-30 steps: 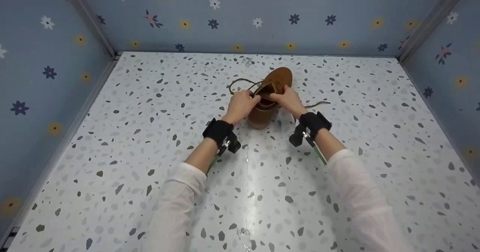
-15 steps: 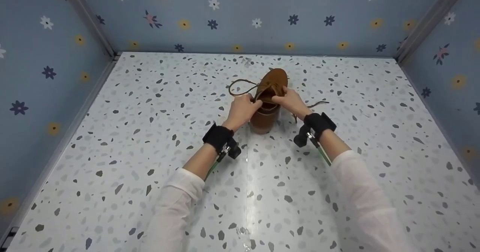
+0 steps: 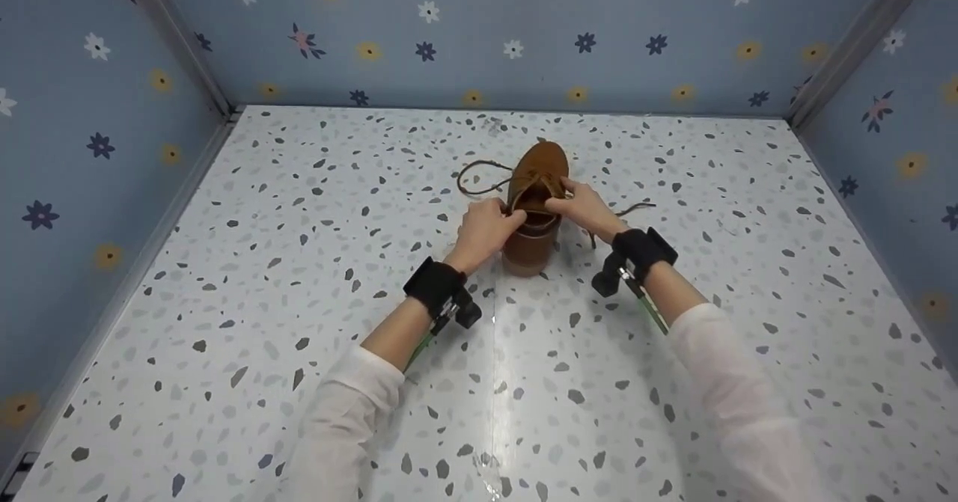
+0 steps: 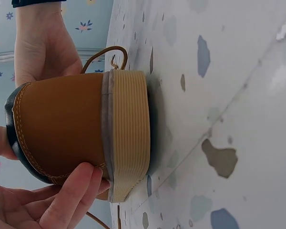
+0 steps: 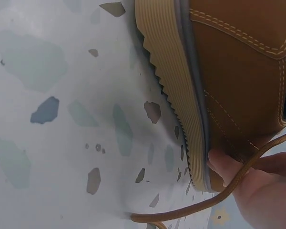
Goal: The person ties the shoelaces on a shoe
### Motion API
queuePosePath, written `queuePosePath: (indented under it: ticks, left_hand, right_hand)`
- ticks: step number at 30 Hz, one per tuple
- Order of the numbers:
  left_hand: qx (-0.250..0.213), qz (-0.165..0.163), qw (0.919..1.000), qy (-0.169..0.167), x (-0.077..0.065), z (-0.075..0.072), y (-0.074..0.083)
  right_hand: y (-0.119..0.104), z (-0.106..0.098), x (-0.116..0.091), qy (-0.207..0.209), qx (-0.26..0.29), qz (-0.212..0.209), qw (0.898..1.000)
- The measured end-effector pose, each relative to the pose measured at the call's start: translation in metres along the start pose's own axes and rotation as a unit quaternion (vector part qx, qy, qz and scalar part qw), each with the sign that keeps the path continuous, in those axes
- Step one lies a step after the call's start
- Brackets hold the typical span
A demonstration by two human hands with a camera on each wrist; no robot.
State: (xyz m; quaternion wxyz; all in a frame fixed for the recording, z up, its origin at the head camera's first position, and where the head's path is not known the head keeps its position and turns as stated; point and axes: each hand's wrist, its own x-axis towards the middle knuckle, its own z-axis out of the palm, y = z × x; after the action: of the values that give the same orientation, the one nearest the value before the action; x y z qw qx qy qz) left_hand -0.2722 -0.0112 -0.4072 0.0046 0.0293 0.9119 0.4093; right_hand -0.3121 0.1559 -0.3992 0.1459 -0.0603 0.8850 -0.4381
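Observation:
A brown lace-up shoe [image 3: 533,248] with a ribbed tan sole [image 4: 131,129] sits near the middle of the table, heel toward me and toe pointing away. My left hand [image 3: 485,229] grips the left side of its opening, thumb at the rim and fingers along the outer side. On the right side, my right hand [image 3: 587,206] pinches the edge of the opening, its thumb over the rim. One loose lace [image 3: 479,190] loops out to the left. Another lace [image 5: 205,202] trails past my right hand onto the table.
The speckled white table [image 3: 299,248] carries the shoe. Blue flower-patterned panels [image 3: 479,16] stand behind it and at both sides. Each wrist wears a black strap, the left strap [image 3: 435,285] and the right strap [image 3: 645,251], with a small camera mounted on it.
The shoe has come a little toward me and turned, its toe swinging left to point more straight ahead. Both hands have moved along with it, keeping their hold.

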Motion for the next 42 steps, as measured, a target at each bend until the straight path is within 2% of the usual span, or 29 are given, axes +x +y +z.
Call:
queuePosePath:
  ticks: [6, 13, 20, 34, 42]
  left_hand:
    - [0.013, -0.008, 0.9999, -0.001, -0.005, 0.001, 0.001]
    - [-0.006, 0.006, 1.0, 0.003, -0.011, 0.002, 0.001]
    - [-0.003, 0.006, 1.0, 0.004, -0.017, 0.001, 0.001]
    - [-0.038, 0.015, 0.9992, -0.004, -0.028, 0.002, 0.004]
    - [-0.035, 0.013, 0.9993, -0.007, -0.034, 0.002, 0.003]
  right_hand:
    - [0.0, -0.001, -0.003, -0.015, 0.008, -0.009, 1.0]
    - [0.001, 0.0, -0.006, -0.026, 0.002, -0.015, 1.0]
    - [0.005, 0.001, -0.01, -0.039, 0.017, -0.027, 0.999]
    - [0.006, 0.0, -0.017, -0.038, -0.007, -0.035, 0.999]
    - [0.007, 0.002, -0.022, -0.039, 0.006, -0.036, 0.999]
